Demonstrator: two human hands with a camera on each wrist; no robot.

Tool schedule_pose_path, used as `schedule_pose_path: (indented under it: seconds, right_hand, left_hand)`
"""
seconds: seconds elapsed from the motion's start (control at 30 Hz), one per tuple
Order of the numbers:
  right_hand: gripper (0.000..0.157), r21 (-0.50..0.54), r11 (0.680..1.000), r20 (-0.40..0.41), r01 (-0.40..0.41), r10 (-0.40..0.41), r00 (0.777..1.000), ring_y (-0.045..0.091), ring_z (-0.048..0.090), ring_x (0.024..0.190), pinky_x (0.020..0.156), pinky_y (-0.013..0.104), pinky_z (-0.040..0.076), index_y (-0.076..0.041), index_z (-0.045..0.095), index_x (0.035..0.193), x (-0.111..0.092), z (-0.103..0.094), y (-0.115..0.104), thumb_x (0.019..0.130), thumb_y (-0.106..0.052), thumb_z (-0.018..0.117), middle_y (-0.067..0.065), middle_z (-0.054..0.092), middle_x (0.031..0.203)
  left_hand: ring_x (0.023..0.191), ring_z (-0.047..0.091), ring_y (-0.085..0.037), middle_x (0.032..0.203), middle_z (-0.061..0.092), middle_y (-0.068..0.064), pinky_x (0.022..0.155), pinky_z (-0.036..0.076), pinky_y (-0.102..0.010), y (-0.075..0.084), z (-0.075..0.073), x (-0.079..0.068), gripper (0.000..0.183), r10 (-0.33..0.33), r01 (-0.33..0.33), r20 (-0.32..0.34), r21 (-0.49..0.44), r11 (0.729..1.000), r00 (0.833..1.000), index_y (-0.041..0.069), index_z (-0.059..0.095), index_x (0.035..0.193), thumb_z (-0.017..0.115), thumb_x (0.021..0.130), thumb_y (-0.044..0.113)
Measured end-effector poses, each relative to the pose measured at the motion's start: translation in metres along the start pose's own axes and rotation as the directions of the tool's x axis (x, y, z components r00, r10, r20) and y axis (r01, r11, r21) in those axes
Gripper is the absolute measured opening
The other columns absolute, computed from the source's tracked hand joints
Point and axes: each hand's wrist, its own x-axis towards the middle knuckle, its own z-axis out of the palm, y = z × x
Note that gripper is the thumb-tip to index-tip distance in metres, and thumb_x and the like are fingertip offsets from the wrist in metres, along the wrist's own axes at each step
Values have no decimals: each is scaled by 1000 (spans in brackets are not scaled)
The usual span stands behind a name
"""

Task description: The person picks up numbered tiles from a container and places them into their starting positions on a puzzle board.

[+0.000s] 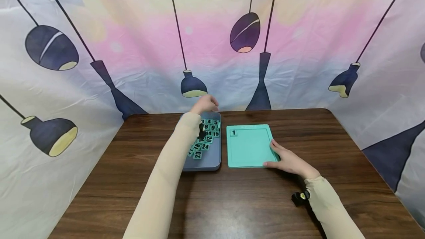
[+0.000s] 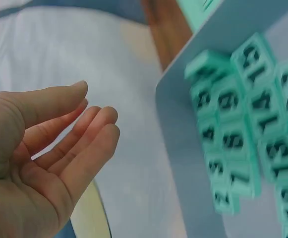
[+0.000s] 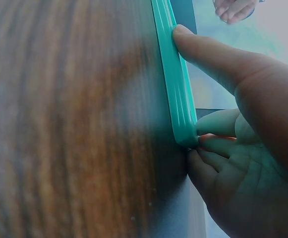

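My left hand (image 1: 206, 103) hovers over the far end of a grey-blue tray (image 1: 216, 160). Its fingers are loosely bent, and nothing shows between thumb and fingertips in the left wrist view. Green number tiles (image 1: 197, 155) lie inside the tray, and one tile (image 2: 207, 64) is tilted against others in the corner. To the tray's right lies a green square puzzle board (image 1: 249, 150) with the tile numbered 1 (image 1: 234, 132) in its far left corner. My right hand (image 1: 290, 160) holds the board's near right corner, thumb on the near edge and fingers along the right side.
Everything stands on a brown wooden table (image 1: 132, 180). Behind it hangs a cloth (image 1: 146, 40) printed with dark lamps, close to the table's far edge. The left forearm (image 1: 166, 172) crosses the tray's left part and hides some tiles.
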Motion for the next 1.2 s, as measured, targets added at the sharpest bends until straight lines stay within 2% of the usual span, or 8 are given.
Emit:
schedule_pose_path:
  seconds: [0.27,0.47,0.73,0.8,0.87,1.0,1.07,1.2]
  right_hand:
    - [105,-5,1000,1,0,0,1000,48,16,148,113,64,27,8,20,156,1,0,-1,90,-58,68,27,7,165]
    - [105,-11,1000,-5,7,-7,1000,48,17,148,113,64,28,8,20,156,1,-1,0,91,-58,68,27,8,164]
    - [105,-6,1000,-4,2,-2,1000,48,17,148,113,64,27,8,19,156,1,2,2,91,-59,67,26,8,165]
    - [105,-4,1000,-2,-1,1,1000,48,17,148,113,64,27,8,20,156,1,2,1,90,-59,68,26,8,165]
    - [105,-1,1000,-2,-4,4,1000,48,17,148,113,64,27,8,20,156,1,3,1,90,-59,68,25,9,165]
    - [105,2,1000,-4,-5,5,1000,47,17,148,113,64,27,8,21,156,0,4,-1,90,-59,68,25,9,165]
    - [105,-2,1000,-6,-4,4,1000,47,18,148,113,63,28,9,22,155,0,4,-1,90,-59,68,26,10,165]
    - [106,-7,1000,-9,-6,6,1000,47,18,148,113,63,28,8,21,156,0,1,-1,90,-59,68,25,9,165]
  left_hand:
    - [104,63,-38,127,63,-24,91,54,-41,-29,-26,-14,36,-131,122,-70,-121,985,989,-11,61,131,63,98,5]
    - [120,57,-43,134,57,-24,104,47,-51,-56,-27,-14,40,-224,200,-63,-262,944,973,-9,58,135,63,99,6]
    - [108,57,-41,141,53,-22,100,48,-53,-84,-18,-18,28,-319,258,-128,-352,900,939,-9,68,121,65,97,5]
    - [92,60,-35,133,57,-19,95,51,-52,-90,-14,-18,26,-351,276,-157,-364,889,923,-8,70,118,67,95,5]
    - [70,55,-27,102,63,-14,86,53,-50,-94,-10,-17,25,-374,292,-170,-370,882,912,-8,70,116,69,94,4]
    - [46,31,-14,57,34,2,63,45,-40,-97,-3,-17,31,-401,341,-152,-313,886,903,-8,66,121,69,94,5]
    - [47,27,-14,55,30,2,58,41,-36,-97,0,-17,34,-405,362,-132,-262,895,905,-7,63,125,70,93,6]
    - [66,50,-21,79,53,-7,68,51,-36,-94,5,-17,32,-389,364,-136,-179,914,911,-7,66,120,72,91,5]
